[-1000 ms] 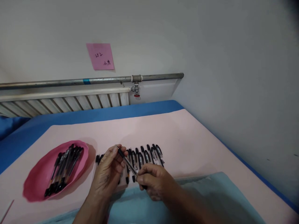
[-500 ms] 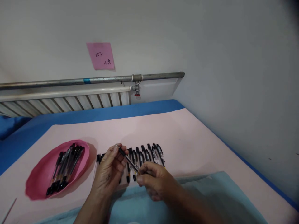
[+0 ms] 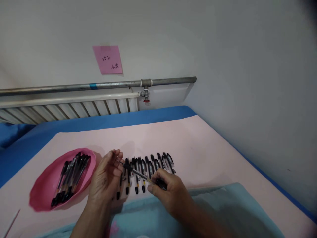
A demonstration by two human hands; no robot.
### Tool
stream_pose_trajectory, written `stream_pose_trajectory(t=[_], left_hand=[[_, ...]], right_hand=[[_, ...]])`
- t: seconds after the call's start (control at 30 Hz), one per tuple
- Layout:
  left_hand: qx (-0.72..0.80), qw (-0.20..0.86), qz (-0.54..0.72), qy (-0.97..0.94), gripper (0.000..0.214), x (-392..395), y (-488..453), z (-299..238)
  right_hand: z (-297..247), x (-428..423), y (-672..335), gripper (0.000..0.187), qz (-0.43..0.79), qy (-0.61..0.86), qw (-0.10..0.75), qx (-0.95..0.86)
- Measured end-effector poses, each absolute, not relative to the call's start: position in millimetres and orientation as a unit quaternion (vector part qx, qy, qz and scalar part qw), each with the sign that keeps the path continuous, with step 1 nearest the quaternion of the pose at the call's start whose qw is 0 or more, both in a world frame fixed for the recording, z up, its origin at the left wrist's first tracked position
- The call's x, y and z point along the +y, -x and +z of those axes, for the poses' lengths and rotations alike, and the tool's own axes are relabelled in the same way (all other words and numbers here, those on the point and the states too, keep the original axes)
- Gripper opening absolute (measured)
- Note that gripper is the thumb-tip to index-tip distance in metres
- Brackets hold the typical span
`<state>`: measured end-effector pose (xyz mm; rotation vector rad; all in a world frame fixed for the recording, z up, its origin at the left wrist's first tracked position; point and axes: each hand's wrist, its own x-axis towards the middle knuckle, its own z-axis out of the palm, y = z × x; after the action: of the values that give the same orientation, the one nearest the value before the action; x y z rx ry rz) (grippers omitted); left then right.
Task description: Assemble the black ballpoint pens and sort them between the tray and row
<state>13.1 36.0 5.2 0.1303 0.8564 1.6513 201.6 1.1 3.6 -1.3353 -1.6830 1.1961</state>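
Note:
My right hand (image 3: 169,188) is closed around a black pen (image 3: 141,175), its writing tip angled up and left. The pen's clear barrel shows between my two hands. Just left of the tip is my left hand (image 3: 105,180), palm turned up and fingers curled. Its thumb and forefinger are pinched together; whatever sits between them is too small to make out. Behind and between the hands, several black pen caps (image 3: 150,168) and pens (image 3: 127,185) lie in a row on the pink sheet (image 3: 158,138).
To the left stands a pink scalloped dish (image 3: 41,188) holding several capped pens (image 3: 71,175). A thin white stick (image 3: 12,222) lies at the lower left. Light blue cloth (image 3: 143,218) covers the near edge. A radiator (image 3: 74,109) and a pipe (image 3: 170,80) run along the wall.
My left hand has moved left and away from the pen's tip, uncovering more of the row. My right hand still grips the pen, shifted slightly right.

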Motion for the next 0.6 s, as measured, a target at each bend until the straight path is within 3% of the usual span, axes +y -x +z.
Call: stream_pose_trajectory(t=[0.27,0.43,0.6], left_hand=[[0.351,0.612,0.700,-0.110,0.021,33,-9,12],[0.342,0.653,0.663,-0.131,0.010,30,-11,12],[0.385,0.642,0.631,-0.203,0.012,26,-22,13]], right_hand=[[10,5,-202,0.009,0.553,0.503,0.325,-0.579],[5,9,-202,0.009,0.585,0.501,0.325,-0.549],[4,8,-203,0.010,0.569,0.502,0.316,-0.570]])
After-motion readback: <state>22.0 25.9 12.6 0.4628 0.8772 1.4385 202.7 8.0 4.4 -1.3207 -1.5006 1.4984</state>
